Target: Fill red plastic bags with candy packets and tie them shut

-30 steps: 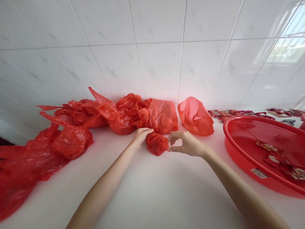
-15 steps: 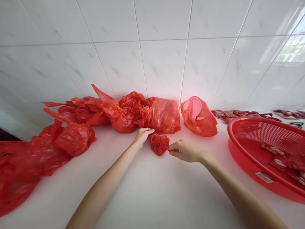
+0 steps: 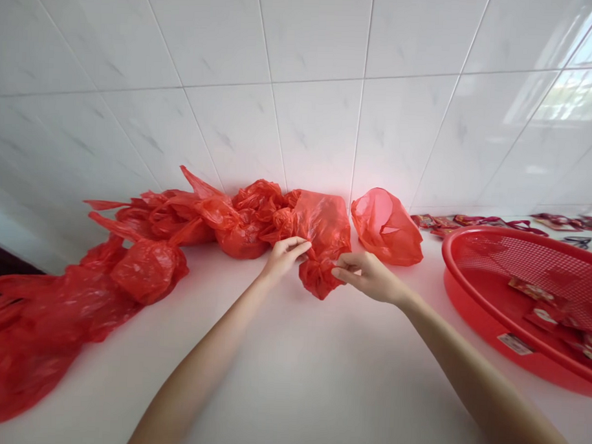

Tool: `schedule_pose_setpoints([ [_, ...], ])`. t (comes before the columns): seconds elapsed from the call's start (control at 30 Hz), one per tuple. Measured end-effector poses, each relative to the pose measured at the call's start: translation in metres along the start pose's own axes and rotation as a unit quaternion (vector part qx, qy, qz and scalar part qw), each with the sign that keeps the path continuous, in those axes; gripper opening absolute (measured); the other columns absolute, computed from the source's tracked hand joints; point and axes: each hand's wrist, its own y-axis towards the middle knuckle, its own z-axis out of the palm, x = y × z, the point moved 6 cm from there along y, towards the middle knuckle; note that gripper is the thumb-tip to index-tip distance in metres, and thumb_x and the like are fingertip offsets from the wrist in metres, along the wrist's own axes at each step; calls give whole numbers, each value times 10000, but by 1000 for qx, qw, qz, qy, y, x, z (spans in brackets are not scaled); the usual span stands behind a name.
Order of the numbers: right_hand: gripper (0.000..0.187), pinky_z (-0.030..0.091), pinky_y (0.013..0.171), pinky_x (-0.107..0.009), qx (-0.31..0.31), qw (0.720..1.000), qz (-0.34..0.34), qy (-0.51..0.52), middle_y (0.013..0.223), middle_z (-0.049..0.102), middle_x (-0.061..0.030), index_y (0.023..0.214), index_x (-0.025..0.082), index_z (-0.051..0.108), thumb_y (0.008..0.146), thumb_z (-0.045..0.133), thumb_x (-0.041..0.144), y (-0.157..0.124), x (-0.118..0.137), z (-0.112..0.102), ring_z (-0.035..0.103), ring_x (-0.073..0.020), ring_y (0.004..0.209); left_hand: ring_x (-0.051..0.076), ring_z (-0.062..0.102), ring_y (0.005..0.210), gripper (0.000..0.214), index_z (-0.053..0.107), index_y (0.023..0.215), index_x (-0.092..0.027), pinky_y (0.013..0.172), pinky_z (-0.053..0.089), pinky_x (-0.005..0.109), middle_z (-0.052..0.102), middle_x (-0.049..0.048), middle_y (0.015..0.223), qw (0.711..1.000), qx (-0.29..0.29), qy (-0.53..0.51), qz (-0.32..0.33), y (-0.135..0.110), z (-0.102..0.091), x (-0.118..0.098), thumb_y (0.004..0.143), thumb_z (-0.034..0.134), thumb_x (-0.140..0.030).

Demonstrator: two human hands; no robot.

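Far left on the white countertop (image 3: pixel 319 385): crumpled red plastic bags (image 3: pixel 149 268) heaped against the tile wall (image 3: pixel 233 84), spreading toward the front-left corner. Mid-counter, near the back edge: left hand (image 3: pixel 284 257), fingers together, curled onto the upper fold of a knotted red bag (image 3: pixel 318 278). Right hand (image 3: pixel 369 276), fingers and thumb pinched on that bag near its knot. Just beside it, a loose red bag (image 3: pixel 386 228). Far right: red mesh basket (image 3: pixel 494 230) holding red sachets (image 3: pixel 540 308); more sachets (image 3: pixel 471 221) lie along the wall behind it.
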Motion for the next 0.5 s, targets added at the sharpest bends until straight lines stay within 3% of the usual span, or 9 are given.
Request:
schedule_pose_setpoints([
  [0.23, 447, 399, 548, -265, -81, 988, 21, 130, 629, 531, 10, 674, 177, 564, 875, 630, 570, 0, 4, -6, 487, -119, 589, 152, 620, 711, 299, 709, 822, -175, 698, 516, 286, 680, 14, 767, 987, 111, 56, 105, -29, 41, -31, 834, 700, -473],
  [0.5, 509, 408, 533, -255, -152, 975, 34, 158, 616, 548, 11, 662, 167, 604, 809, 686, 647, -3, 7, -10, 477, -108, 570, 170, 668, 787, 238, 741, 848, -171, 761, 527, 299, 733, 31, 821, 989, 123, 3, 86, -42, 52, -36, 817, 736, -407],
])
